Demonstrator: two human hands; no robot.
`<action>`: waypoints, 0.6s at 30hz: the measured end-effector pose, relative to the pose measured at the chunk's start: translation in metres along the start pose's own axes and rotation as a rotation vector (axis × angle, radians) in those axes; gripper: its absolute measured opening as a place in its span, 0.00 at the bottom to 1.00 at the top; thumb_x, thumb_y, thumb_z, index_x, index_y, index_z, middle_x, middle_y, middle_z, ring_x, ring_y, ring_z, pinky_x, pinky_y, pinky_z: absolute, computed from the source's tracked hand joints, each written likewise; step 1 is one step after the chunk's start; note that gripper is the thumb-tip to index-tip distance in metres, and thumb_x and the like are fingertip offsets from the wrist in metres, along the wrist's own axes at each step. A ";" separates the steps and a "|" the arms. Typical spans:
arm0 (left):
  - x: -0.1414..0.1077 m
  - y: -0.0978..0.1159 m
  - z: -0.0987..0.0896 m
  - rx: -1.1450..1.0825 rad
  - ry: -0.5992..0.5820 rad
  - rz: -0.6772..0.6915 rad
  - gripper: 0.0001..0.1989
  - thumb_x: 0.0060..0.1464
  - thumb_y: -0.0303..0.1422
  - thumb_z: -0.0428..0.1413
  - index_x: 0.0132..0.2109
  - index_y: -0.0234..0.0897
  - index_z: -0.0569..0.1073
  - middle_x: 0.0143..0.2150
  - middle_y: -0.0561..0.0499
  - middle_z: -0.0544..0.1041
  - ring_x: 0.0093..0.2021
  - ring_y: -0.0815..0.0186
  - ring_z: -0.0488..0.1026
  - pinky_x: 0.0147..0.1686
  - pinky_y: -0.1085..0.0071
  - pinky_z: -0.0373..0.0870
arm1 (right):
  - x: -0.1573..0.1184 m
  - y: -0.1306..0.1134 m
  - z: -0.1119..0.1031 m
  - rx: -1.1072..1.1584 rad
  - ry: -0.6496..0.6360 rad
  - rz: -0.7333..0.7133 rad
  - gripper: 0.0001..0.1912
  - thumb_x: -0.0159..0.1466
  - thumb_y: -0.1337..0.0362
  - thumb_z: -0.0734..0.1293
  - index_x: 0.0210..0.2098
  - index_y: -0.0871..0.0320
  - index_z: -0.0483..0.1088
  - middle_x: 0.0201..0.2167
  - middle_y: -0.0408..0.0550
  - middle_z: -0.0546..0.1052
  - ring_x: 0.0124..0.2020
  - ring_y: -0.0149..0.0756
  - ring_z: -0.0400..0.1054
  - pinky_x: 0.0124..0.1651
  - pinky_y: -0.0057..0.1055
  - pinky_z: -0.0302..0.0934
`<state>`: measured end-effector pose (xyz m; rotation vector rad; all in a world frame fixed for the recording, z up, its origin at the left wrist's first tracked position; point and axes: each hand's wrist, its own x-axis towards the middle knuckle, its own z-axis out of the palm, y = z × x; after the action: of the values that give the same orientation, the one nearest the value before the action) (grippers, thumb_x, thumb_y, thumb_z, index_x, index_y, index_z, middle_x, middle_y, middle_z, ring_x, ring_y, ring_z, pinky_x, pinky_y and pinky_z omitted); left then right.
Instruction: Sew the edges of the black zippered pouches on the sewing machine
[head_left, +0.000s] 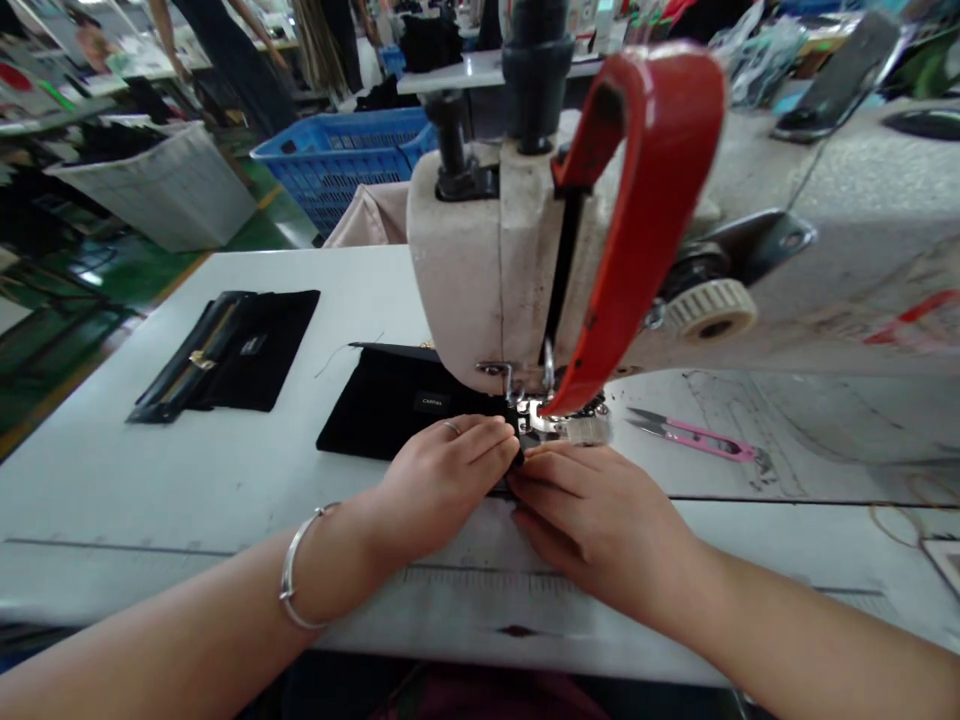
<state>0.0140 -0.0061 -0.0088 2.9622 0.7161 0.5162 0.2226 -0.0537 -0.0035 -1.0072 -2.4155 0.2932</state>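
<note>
A black fabric piece (pixel 375 405) with a small label lies flat on the white sewing table, its right end beside the presser foot (pixel 541 420) of the sewing machine (pixel 480 260). My left hand (pixel 450 480), fingers pressed together, rests on the right part of this fabric. Touching its fingertips, my right hand (pixel 600 510) pinches the fabric's near right corner just in front of the foot. A bracelet circles my left wrist. The needle point is hidden behind the red guard (pixel 652 200).
Pink-handled thread snips (pixel 705 438) lie right of the foot. Another black pouch (pixel 255 350) with a gold clasp lies at the table's left (pixel 112 490). Behind stand a blue basket (pixel 352 150) and a white bin (pixel 172 190). A person (pixel 232 60) is at the back left.
</note>
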 end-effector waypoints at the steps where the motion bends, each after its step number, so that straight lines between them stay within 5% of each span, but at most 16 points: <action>1: 0.002 0.000 -0.001 -0.003 0.002 -0.008 0.13 0.65 0.27 0.45 0.53 0.33 0.70 0.48 0.46 0.75 0.51 0.63 0.73 0.55 0.65 0.72 | 0.001 0.000 0.000 -0.004 -0.004 0.003 0.11 0.66 0.66 0.62 0.44 0.61 0.74 0.41 0.51 0.78 0.45 0.42 0.70 0.45 0.42 0.67; 6: 0.009 -0.003 -0.003 0.015 0.026 -0.049 0.10 0.64 0.25 0.47 0.48 0.32 0.72 0.44 0.46 0.76 0.46 0.62 0.75 0.49 0.64 0.75 | 0.002 0.001 0.001 -0.031 -0.035 0.035 0.09 0.66 0.66 0.62 0.39 0.60 0.74 0.42 0.50 0.77 0.46 0.44 0.70 0.42 0.42 0.67; 12: 0.006 0.001 -0.005 0.074 0.157 -0.072 0.09 0.64 0.27 0.50 0.47 0.33 0.72 0.46 0.45 0.77 0.48 0.62 0.74 0.51 0.65 0.73 | 0.001 0.000 0.002 -0.034 -0.066 0.067 0.12 0.66 0.65 0.62 0.46 0.58 0.74 0.44 0.49 0.77 0.45 0.44 0.70 0.41 0.44 0.66; 18: 0.001 -0.001 -0.011 -0.001 0.073 -0.027 0.08 0.63 0.24 0.50 0.46 0.33 0.73 0.43 0.48 0.77 0.46 0.64 0.73 0.50 0.66 0.71 | 0.001 0.002 -0.004 -0.029 -0.040 0.023 0.12 0.66 0.66 0.62 0.45 0.61 0.74 0.44 0.52 0.77 0.44 0.44 0.71 0.40 0.43 0.66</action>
<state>0.0111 -0.0047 0.0016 2.9416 0.7611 0.6253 0.2245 -0.0516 -0.0006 -1.0520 -2.4519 0.2896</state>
